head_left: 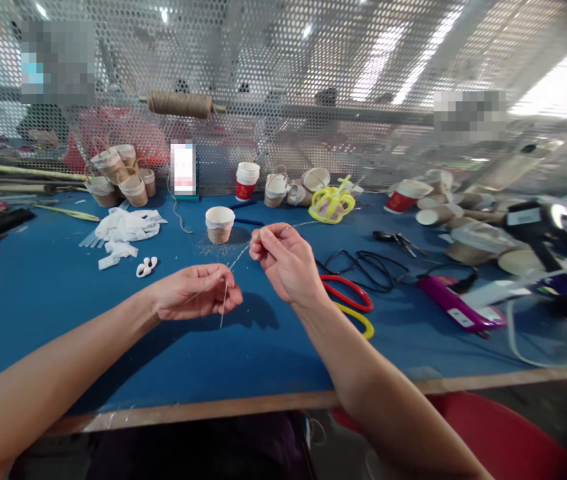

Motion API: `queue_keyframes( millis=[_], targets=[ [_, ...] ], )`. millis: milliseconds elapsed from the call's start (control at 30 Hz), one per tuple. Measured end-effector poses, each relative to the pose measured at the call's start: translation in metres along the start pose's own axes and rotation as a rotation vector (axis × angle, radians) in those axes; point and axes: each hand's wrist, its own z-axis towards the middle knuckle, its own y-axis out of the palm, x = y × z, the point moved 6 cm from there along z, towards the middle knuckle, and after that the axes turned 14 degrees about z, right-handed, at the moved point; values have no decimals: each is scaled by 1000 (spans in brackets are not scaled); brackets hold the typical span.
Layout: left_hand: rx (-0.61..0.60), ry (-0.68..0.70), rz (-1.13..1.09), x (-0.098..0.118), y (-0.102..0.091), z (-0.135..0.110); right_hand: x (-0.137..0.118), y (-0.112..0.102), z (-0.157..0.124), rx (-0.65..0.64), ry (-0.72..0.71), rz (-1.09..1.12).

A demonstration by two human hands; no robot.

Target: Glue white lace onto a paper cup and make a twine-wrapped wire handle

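A thin, pale twisted cord point(240, 255) runs between my two hands above the blue table. My left hand point(196, 291) pinches it between thumb and fingers, and a loose end hangs below the fingers. Higher and to the right, my right hand point(286, 261) pinches the same cord; more of it trails off behind toward the right. Whether it is string or wire I cannot make out. Just beyond the hands stands a small paper cup point(220, 225) wrapped in brown twine, with a white band below the rim and pale crumbs around its base.
White cloth scraps point(131, 225) and a white looped piece point(146, 267) lie at left. Wrapped cups point(121, 175) and red cups point(247, 180) line the back. Right are a yellow pipe-cleaner basket point(332, 202), black cable point(363, 269), scissors point(398, 241) and a purple glue gun point(458, 303).
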Motion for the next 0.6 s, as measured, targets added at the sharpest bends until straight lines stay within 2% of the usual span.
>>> queue_keyframes(
  millis=[67,133,233,300,333,367,500,533,600],
  targets=[
    [38,36,118,6,2,0,-1,0,0,-4,-1,-23],
    [156,37,445,13,0,0,-2,-1,-1,3,-33,-90],
    [505,19,1157,33,-9,-5,-4,-4,-1,23,-121,-265],
    [667,17,1401,43,-10,-9,-4,-6,0,34,-155,-328],
    [665,6,1385,42,-12,-9,-4,-6,0,37,-155,-319],
    [608,-13,1278,38,-13,-7,-4,-6,1,40,-148,-285],
    [247,-41,427,14,-13,-2,-3,-6,3,47,-82,-90],
    [190,-34,257,11,-12,-2,-3,-6,3,45,-63,-58],
    [109,-30,63,5,-9,-2,-2,-4,2,34,-35,-16]
  ],
)
